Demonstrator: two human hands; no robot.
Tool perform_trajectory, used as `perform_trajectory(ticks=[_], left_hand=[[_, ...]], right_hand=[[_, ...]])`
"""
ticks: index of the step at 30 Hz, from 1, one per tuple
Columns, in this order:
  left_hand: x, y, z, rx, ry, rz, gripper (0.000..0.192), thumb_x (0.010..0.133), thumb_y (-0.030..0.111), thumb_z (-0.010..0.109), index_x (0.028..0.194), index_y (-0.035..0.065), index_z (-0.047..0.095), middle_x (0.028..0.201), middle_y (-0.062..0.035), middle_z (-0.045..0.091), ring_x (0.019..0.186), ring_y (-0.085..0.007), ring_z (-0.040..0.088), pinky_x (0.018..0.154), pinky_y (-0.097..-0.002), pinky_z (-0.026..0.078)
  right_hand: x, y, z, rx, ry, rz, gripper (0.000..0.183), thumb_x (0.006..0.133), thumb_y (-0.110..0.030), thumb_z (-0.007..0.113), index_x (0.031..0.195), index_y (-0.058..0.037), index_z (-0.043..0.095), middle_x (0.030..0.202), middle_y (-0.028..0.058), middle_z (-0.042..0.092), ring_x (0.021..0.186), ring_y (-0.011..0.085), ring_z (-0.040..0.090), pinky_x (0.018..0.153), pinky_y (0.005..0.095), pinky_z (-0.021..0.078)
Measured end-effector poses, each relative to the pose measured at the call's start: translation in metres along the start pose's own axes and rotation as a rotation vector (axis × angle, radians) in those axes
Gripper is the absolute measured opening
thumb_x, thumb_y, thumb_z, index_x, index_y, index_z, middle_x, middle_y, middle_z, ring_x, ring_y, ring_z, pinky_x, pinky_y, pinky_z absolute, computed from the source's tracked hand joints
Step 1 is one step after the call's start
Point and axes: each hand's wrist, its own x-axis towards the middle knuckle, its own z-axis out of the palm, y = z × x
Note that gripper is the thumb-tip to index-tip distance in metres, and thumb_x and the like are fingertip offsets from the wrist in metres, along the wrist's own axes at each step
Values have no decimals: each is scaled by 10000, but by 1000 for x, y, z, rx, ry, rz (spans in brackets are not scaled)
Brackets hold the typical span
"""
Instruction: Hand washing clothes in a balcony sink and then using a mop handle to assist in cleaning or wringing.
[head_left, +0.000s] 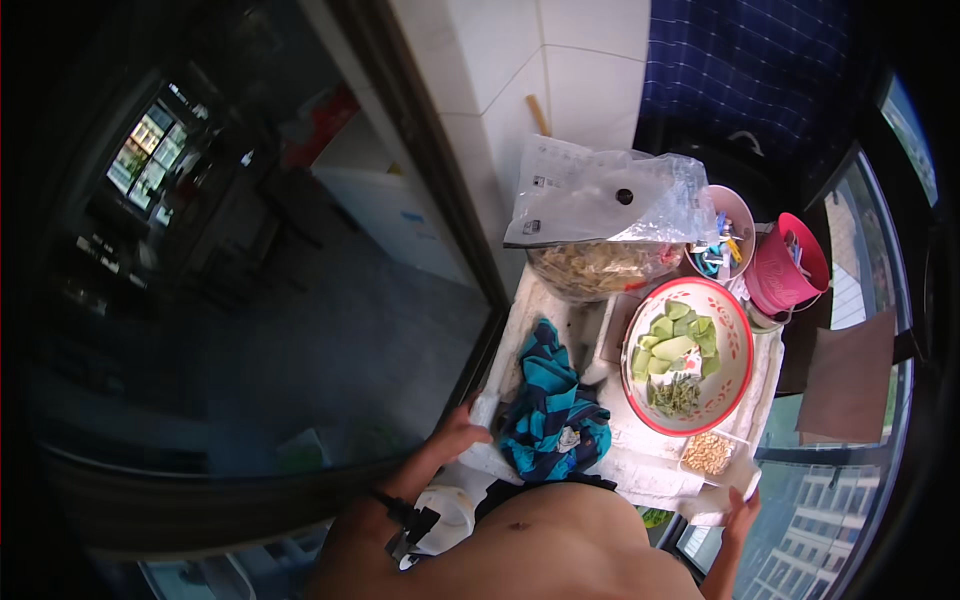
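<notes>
A white foam tray (634, 461) spans the space before me. My left hand (454, 433) grips its near left corner, the thumb lying over the edge. At the near right corner, my right hand (741, 510) holds the edge, its fingers partly hidden. A blue and teal checked cloth (551, 405) lies crumpled nearest my left hand. To its right rests a white enamel basin (731, 322) with a red rim, holding green sliced pieces (673, 347) and a small heap of dried herbs (673, 395). A clear box of shelled peanuts (709, 453) sits close to my right hand.
A clear plastic bag (600, 202) of dried plant matter stands at the back. Beside it are a pale pink bucket (733, 206) with clothes pegs and a bright pink bucket (784, 266). A dark door frame (427, 112) runs along the left; windows (795, 517) line the right.
</notes>
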Motion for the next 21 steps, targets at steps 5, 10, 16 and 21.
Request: perform_trajectory(ticks=[5, 10, 16, 21], left_hand=[[0, -16, -7, -57, 39, 10, 842, 622, -10, 670, 1421, 39, 408, 1176, -124, 587, 1063, -226, 562, 890, -340, 470], [-10, -9, -4, -66, -15, 43, 819, 612, 27, 687, 1389, 1, 426, 1172, -129, 580, 1070, -246, 559, 917, -334, 448], [7, -34, -8, -74, 11, 21, 817, 599, -19, 669, 1381, 30, 437, 1158, -120, 581, 1062, -247, 562, 913, -354, 454], [5, -51, -12, -116, -24, 46, 841, 580, -63, 646, 1384, 67, 436, 1122, -107, 587, 1008, -239, 591, 793, -351, 512]], right_hand=[[-1, -18, 15, -91, -40, 9, 483, 790, -71, 613, 1248, 71, 548, 1084, 122, 655, 930, 204, 614, 832, 318, 486], [-7, -24, 9, -15, -53, -6, 461, 802, -71, 614, 1238, 68, 556, 1064, 110, 664, 920, 189, 617, 830, 313, 483], [8, 6, 13, 11, -48, -155, 396, 805, -92, 629, 1174, 46, 585, 1035, 78, 663, 920, 157, 605, 821, 300, 476], [2, 11, 8, 17, 18, -222, 414, 790, -66, 655, 1186, 40, 598, 999, 72, 674, 857, 147, 608, 788, 291, 491]])
